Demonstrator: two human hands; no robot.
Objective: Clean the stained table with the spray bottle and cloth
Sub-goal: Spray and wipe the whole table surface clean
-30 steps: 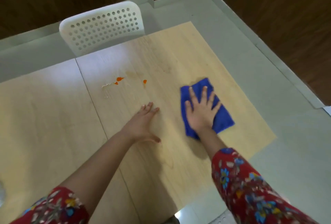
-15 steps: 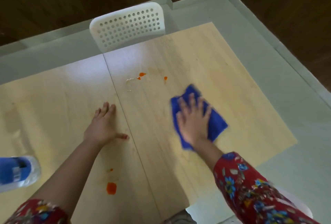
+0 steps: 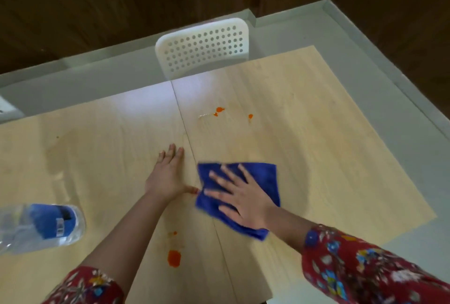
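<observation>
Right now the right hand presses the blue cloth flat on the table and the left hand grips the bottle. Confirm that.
One part is wrong. In the head view the left hand rests flat on the table, fingers straight; the bottle lies untouched farther left. The right hand does press the blue cloth flat.

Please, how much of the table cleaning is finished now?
Done: the bottle lies aside on the table, and the wood right of the blue cloth shows no orange. In hand: the right hand presses the blue cloth flat; the left hand rests flat beside it. Left: the orange stains near the chair and the larger stain near the person, not yet wiped.
</observation>
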